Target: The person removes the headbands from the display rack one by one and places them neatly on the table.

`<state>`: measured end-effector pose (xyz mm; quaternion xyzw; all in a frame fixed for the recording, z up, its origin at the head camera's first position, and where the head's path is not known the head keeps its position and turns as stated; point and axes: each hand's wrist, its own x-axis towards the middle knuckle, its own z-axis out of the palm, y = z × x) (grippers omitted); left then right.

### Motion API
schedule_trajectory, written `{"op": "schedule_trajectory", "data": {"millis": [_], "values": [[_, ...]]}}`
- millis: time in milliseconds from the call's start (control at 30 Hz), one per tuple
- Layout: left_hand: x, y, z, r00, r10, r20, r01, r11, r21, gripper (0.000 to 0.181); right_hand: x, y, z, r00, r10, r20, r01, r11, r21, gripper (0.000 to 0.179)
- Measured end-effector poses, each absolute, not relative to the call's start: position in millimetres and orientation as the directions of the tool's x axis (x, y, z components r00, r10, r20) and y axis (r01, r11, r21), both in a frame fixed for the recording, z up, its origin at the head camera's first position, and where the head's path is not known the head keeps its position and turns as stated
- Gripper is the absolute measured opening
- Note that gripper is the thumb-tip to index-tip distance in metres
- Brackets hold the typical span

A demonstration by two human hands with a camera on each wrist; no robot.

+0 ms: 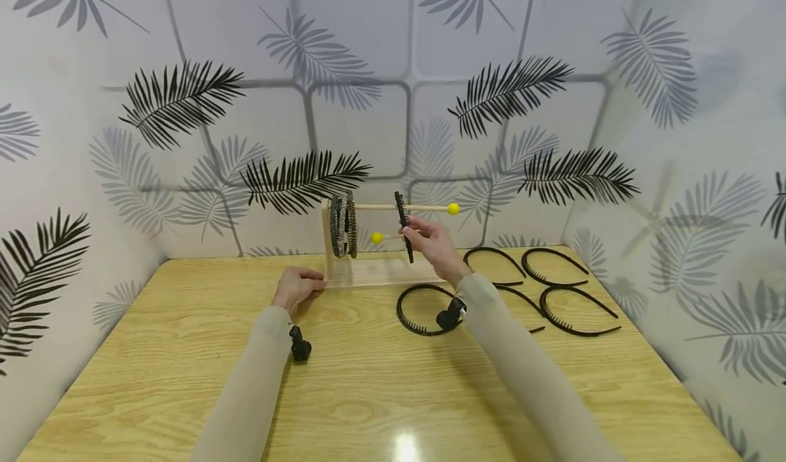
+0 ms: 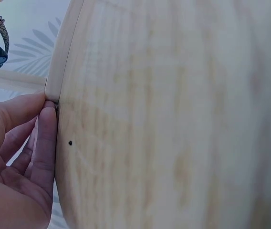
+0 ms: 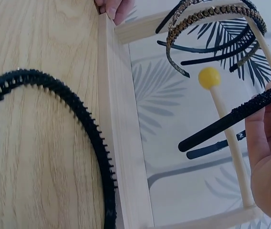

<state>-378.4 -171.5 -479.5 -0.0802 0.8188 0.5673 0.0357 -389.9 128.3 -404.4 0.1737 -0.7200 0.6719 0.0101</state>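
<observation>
My right hand [image 1: 434, 247] holds a black headband [image 1: 402, 226] upright by its middle, around the upper rod of a wooden stand [image 1: 327, 243]. In the right wrist view the gripped headband [image 3: 235, 116] passes in front of the lower rod [image 3: 235, 167], which ends in a yellow ball [image 3: 209, 78]. Several sparkly headbands [image 1: 342, 226] hang together at the upper rod's left end. My left hand [image 1: 297, 288] is at the stand's lower left corner; the left wrist view shows thumb and fingers [image 2: 45, 138] pinching the wood where the base meets the upright.
Several black toothed headbands [image 1: 580, 310] lie on the wooden table [image 1: 344, 394] to the right. One headband [image 1: 402, 317] lies just in front of the stand, partly behind my right wrist. Another yellow ball [image 1: 453, 209] caps the upper rod. A leaf-patterned wall [image 1: 356, 127] stands behind.
</observation>
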Motion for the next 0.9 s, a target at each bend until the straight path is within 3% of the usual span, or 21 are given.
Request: {"op": "schedule_trajectory", "data": {"millis": [367,900], "values": [[-380.4,-171.1,-481.8,-0.986,-0.08,-0.146,-0.164,0.341,0.926,0.03,-391.3,156.7,-402.7,-0.943,-0.239,0.231,-0.26,0.098,-0.961,0.042],[-377.2,-172.0,-479.9,-0.985,-0.082,-0.152,-0.171,0.314,0.934,0.03,-395.4,190.1,-402.3,-0.956,-0.19,0.224,-0.241,0.073,-0.968,0.042]]}}
